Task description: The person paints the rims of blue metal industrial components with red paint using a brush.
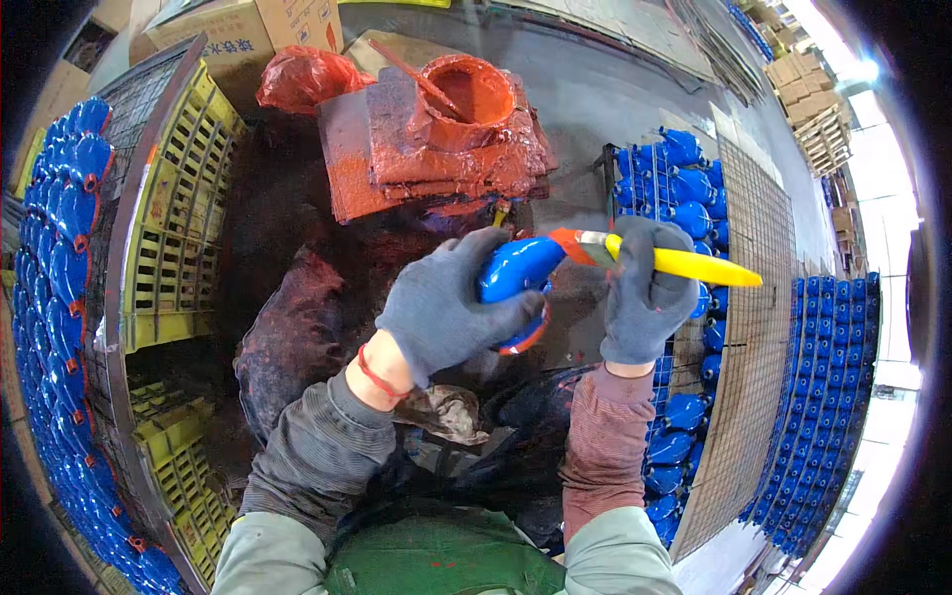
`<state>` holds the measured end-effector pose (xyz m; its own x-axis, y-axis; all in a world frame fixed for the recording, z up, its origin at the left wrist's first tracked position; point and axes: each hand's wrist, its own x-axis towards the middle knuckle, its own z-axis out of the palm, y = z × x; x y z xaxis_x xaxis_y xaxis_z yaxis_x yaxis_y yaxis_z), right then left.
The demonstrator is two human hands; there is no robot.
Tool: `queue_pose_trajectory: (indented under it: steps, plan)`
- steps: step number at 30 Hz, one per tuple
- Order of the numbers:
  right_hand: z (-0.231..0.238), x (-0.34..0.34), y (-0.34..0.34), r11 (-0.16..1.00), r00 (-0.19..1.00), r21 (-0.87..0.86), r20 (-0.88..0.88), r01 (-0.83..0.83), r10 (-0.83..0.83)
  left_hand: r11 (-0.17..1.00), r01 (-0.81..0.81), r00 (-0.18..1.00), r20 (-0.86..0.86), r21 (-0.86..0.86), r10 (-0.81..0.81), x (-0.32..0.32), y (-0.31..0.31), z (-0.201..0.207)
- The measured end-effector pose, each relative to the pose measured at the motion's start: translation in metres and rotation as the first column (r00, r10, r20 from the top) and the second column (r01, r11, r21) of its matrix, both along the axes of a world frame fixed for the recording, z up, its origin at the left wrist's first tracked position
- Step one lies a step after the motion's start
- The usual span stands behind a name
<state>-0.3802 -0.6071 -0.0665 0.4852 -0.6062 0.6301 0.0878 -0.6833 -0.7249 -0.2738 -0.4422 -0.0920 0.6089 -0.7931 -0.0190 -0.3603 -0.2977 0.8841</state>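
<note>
My left hand [436,297], in a dark grey glove, is closed around a glossy blue rounded part [521,268] with orange-red paint on its lower edge. A paintbrush with a yellow handle [709,267] is gripped in my gloved right hand [645,307], its handle pointing right. Its orange-red bristles meet the upper right end of the blue part. Beyond my hands stands a paint-caked pot [446,131] of orange-red paint with a coated stick [412,77] leaning in it. The underside of the blue part is mostly hidden by my left hand.
Paint-smeared boards [347,159] lie under the pot, with a red plastic bag [309,77] behind. Wire racks of blue parts stand at left [64,248] and right [684,188]. Yellow slatted crates [178,218] sit nearby at left. Cardboard boxes [213,30] are at the back.
</note>
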Motion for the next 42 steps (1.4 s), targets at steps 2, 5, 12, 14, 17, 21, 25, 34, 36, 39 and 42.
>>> queue_pose_trajectory:
  steps: [2,5,12,14,17,21,25,34,36,39,42]
  plan:
    - [-0.001,-0.002,-0.002,0.992,0.982,0.103,0.184,-0.069,0.05,0.988,-0.004,0.893,-0.446,-0.154,-0.066,0.004,0.001,0.004]
    - [-0.001,-0.011,-0.008,0.907,0.96,0.375,0.265,-0.19,0.092,0.918,-0.075,0.502,-0.81,-0.39,-0.303,0.006,0.004,0.004]
    - [-0.041,0.018,-0.005,0.292,0.78,0.727,0.61,-0.621,0.141,0.796,-0.404,-0.537,-0.588,-0.45,-0.605,-0.013,-0.008,-0.039]
    - [-0.063,0.024,0.021,0.412,0.833,0.731,0.527,-0.544,0.166,0.788,-0.449,-0.603,-0.508,-0.421,-0.615,-0.03,-0.027,-0.05]
    - [-0.089,0.024,0.04,0.111,0.798,0.791,0.589,-0.602,0.128,0.568,-0.546,-0.489,-0.316,-0.616,-0.813,-0.036,-0.041,-0.054]
    - [-0.11,0.021,0.024,-0.006,0.797,0.797,0.603,-0.603,0.03,0.77,-0.477,-0.266,-0.765,-0.425,-0.587,-0.033,-0.033,-0.032]
    - [-0.112,0.012,-0.019,0.024,0.814,0.819,0.573,-0.573,-0.091,0.757,-0.27,-0.081,-0.769,-0.595,-0.634,-0.025,-0.006,-0.004]
    - [-0.075,-0.078,0.038,0.399,0.886,0.892,0.349,-0.213,-0.307,0.571,-0.558,-0.217,-0.558,-0.603,-0.801,0.007,-0.021,-0.028]
    - [-0.067,-0.098,0.072,0.474,0.938,0.876,0.229,-0.082,-0.26,0.613,-0.596,-0.212,-0.634,-0.519,-0.743,0.009,-0.024,-0.035]
    - [-0.056,-0.112,0.105,0.595,0.927,0.789,0.094,0.153,-0.363,0.651,-0.622,-0.197,-0.718,-0.435,-0.668,0.006,-0.018,-0.034]
    - [-0.034,-0.129,0.128,0.684,0.965,0.712,0.036,0.157,-0.26,0.632,-0.577,0.231,-0.846,-0.517,-0.48,-0.01,-0.007,-0.025]
